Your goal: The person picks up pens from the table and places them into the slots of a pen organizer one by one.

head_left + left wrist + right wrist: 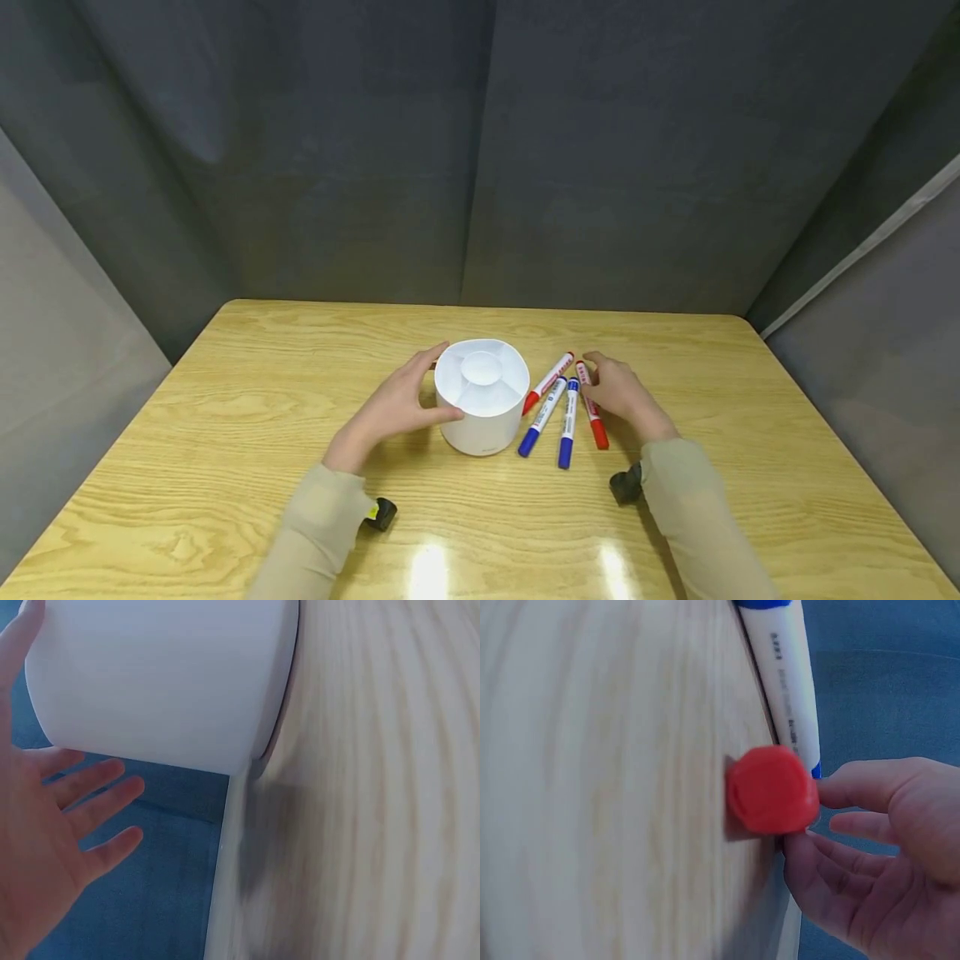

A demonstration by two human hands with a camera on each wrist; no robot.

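Note:
A white round pen holder [480, 417] with several compartments stands mid-table. My left hand [408, 400] cups its left side: the thumb touches the front wall, the fingers reach round the back. In the left wrist view the fingers [97, 795] are spread and straight beside the holder [165, 675]. To the right of the holder lie several markers: a red one [550, 381], two blue ones [542, 417] [567, 422] and another red one [595, 421]. My right hand [617, 390] lies over this last red marker [771, 790], and its fingertips [832, 791] pinch it next to a blue marker [791, 690].
The wooden table [225, 433] is walled in by grey curtains at the back and on both sides. Black wrist-camera mounts [381, 512] [624, 485] sit at both sleeves. Bright light reflections lie near the front edge.

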